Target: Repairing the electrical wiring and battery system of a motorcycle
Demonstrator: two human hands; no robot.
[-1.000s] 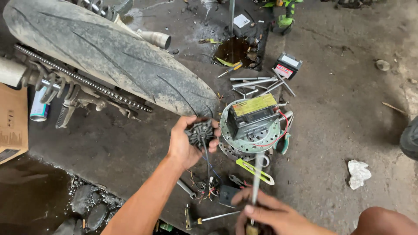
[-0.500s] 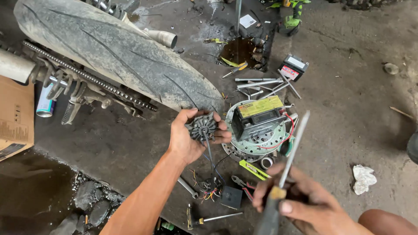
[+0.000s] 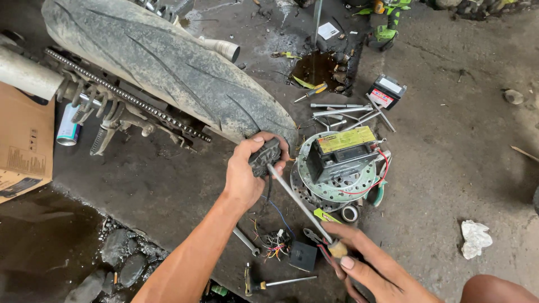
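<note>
Nearest, the right hand point(image 3: 365, 264) had its fingers clenched on a screwdriver point(image 3: 300, 205), the tip touching a dark part point(image 3: 264, 157). The left hand point(image 3: 247, 174) gripped that part just left of the brake disc point(image 3: 314, 185), beside the tyre point(image 3: 168, 67). A battery point(image 3: 342, 148) lay on the disc. Wires point(image 3: 275, 244) and a wrench point(image 3: 247, 241) crowded the floor point(image 3: 449, 168) below the disc; bare concrete lay right of it. Beyond the disc sat a small box point(image 3: 386, 91) and an oil puddle point(image 3: 317, 67).

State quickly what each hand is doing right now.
Left hand: closed around a small dark part.
Right hand: closed on a long screwdriver.
</note>
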